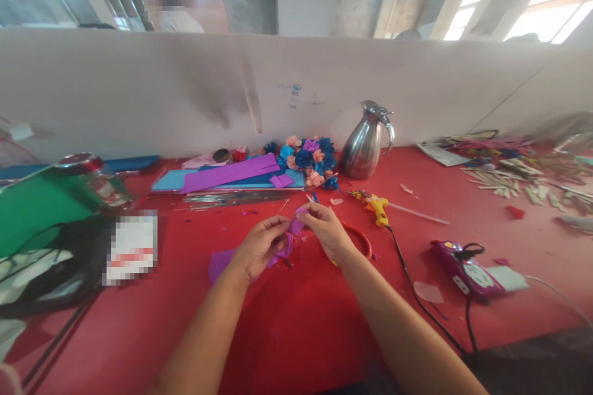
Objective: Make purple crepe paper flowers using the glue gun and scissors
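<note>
In the head view, both my hands are over the middle of a red table, meeting at a small purple piece of what looks like crepe paper. My left hand has thumb and fingertips pinched together at the left edge of the piece. My right hand is clamped on its right side, thumb over the front. The piece is held up between the two hands, in front of me.

Under and beside my left hand lies more purple paper, crumpled. Just beside my right hand, partly hidden by it, is a red ring.

Beyond my hands, slightly left, a purple strip rests on blue sheets, with thin wires on their near side. To the right of the sheets is a bunch of paper flowers in blue, pink and purple, then a steel jug, upright.

To the right of my hands lies a yellow glue gun, its black cord running nearer. Farther right are a purple power strip and, at the far side, scattered pale sticks. At far left stands a clear jar. A pale partition runs along the back; beyond it is a person in white.
</note>
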### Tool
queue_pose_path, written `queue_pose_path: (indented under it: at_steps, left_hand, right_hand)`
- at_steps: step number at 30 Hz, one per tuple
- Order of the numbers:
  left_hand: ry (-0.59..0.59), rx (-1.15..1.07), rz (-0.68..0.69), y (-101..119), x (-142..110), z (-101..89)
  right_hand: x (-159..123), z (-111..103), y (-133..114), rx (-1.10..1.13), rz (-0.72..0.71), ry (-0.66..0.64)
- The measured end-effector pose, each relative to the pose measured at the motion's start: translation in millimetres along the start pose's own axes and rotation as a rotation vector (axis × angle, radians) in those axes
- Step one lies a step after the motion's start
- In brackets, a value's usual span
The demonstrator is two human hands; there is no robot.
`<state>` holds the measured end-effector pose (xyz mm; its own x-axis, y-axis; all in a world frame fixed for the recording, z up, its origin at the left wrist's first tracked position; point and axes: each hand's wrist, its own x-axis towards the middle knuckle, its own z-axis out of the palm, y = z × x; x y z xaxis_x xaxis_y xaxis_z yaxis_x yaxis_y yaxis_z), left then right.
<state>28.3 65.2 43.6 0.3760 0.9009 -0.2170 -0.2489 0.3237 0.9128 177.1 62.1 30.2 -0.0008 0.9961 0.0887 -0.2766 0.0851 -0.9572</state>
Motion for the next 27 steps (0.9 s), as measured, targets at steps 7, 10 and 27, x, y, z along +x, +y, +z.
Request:
queue_pose_path:
  at_steps: [7, 10, 27]
  left_hand:
    - [0.036, 0.105, 0.057, -1.0, -1.0, 3.1]
    - [0.058, 0.149, 0.081, -2.5, 0.3, 1.4]
    - [0.148, 0.297, 0.209, 0.1, -4.1, 5.1]
  right_hand:
    - [-0.4, 1.0, 0.5, -0.045, -0.019, -0.003]
    - [-0.5, 1.5, 0.5, -0.061, -0.024, 0.000]
    - [-1.4, 8.6, 7.3, -0.104, -0.024, 0.013]
